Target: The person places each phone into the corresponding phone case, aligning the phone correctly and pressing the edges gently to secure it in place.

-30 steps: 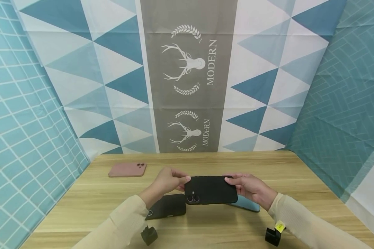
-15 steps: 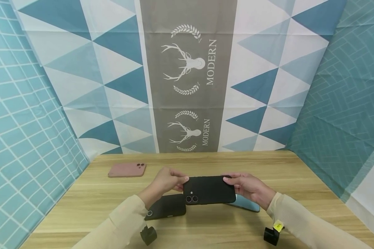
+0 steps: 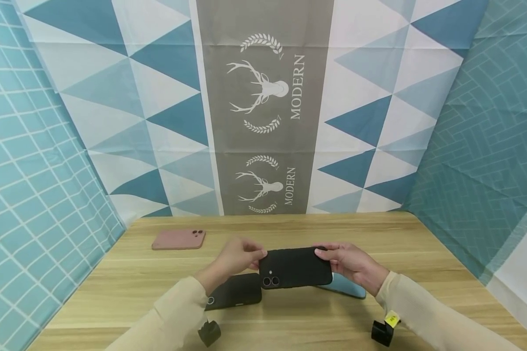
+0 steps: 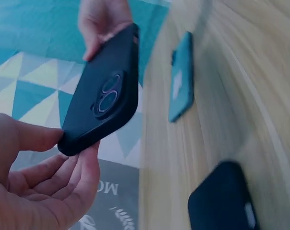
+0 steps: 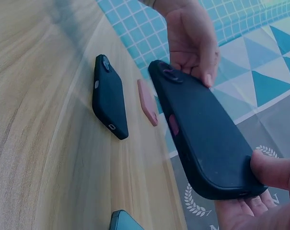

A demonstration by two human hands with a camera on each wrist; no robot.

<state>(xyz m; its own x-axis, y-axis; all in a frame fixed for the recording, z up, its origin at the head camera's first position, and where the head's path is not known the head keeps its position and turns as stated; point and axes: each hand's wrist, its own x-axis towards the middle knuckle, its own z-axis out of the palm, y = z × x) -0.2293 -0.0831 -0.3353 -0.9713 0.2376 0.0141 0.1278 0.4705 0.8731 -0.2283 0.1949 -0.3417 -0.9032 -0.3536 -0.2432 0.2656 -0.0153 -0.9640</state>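
Note:
Both hands hold a phone in a black case [image 3: 296,269] sideways above the table, its back and two camera lenses facing me. At its left end my left hand [image 3: 234,257] pinches the upper corner between thumb and fingers. My right hand [image 3: 355,263] grips the opposite end, thumb on the back and fingers behind. A pink patch [image 5: 174,124] shows through a cutout in the case's side in the right wrist view. Below and left lies another black phone [image 3: 237,291], partly behind the left wrist. A blue phone [image 3: 349,287] lies under the right hand, partly covered.
A pink phone [image 3: 177,239] lies at the back left of the wooden table [image 3: 114,287]. Patterned cloth [image 3: 263,122] hangs behind the table and along both sides. Small black wrist cameras [image 3: 209,333] hang below the sleeves, low over the tabletop.
The held phone has shifted slightly left and tilted a little, its right end higher. Both hands keep their grip; the phones on the table have not moved.

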